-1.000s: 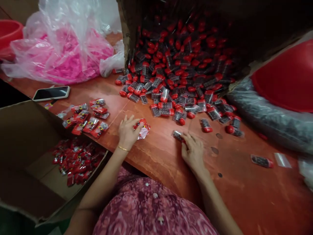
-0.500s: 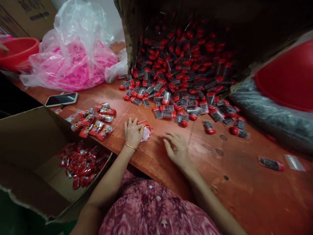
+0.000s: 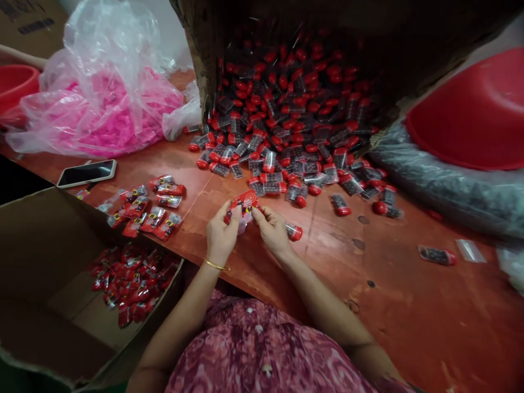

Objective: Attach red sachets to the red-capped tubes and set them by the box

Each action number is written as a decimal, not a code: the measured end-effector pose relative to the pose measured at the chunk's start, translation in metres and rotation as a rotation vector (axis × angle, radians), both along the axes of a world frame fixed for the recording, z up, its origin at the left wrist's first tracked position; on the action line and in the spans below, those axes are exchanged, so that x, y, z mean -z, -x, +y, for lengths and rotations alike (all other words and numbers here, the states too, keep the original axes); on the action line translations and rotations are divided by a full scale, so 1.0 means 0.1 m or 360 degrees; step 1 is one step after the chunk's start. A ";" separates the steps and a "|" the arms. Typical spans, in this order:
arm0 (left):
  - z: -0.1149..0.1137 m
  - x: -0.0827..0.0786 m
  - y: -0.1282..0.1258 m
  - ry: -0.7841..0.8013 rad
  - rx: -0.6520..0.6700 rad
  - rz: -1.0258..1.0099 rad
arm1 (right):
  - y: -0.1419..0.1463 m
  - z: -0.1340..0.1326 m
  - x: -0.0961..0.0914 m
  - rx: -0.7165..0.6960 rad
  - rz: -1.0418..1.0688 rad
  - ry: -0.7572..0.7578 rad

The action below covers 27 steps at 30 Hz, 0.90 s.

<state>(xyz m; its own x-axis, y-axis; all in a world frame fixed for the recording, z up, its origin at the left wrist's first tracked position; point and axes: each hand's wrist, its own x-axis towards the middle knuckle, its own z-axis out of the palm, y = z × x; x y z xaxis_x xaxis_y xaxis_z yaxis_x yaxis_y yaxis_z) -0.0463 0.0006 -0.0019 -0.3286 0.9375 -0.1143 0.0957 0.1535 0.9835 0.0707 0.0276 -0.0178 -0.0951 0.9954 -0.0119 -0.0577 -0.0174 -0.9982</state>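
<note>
Both hands pinch one red pouch (image 3: pixel 244 202) near the front edge of the counter (image 3: pixel 409 327), left hand (image 3: pixel 221 233) one side, right hand (image 3: pixel 272 233) the other. Looks like I'm prying its mouth open. The red-capped vial (image 3: pixel 293 231) tucked against my right palm needs that gap held wide to slide in.

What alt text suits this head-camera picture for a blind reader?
The left hand and right hand pinch a small red packet above a wooden table, with a red-capped vial beside the right hand. Behind, a pile of vials spills from a tipped carton.
</note>
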 end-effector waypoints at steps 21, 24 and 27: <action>-0.04 -0.08 -0.12 0.0373 -0.0163 -0.1031 | -0.73 -0.28 0.11 0.0063 -0.1986 -0.0499; -0.04 -0.07 -0.14 0.0433 -0.0155 -0.1084 | -1.00 -0.39 0.19 -0.0233 -0.1961 -0.0828; -0.05 -0.06 -0.17 0.0498 -0.0153 -0.1126 | -1.23 -0.51 0.23 -0.0171 -0.1860 -0.1011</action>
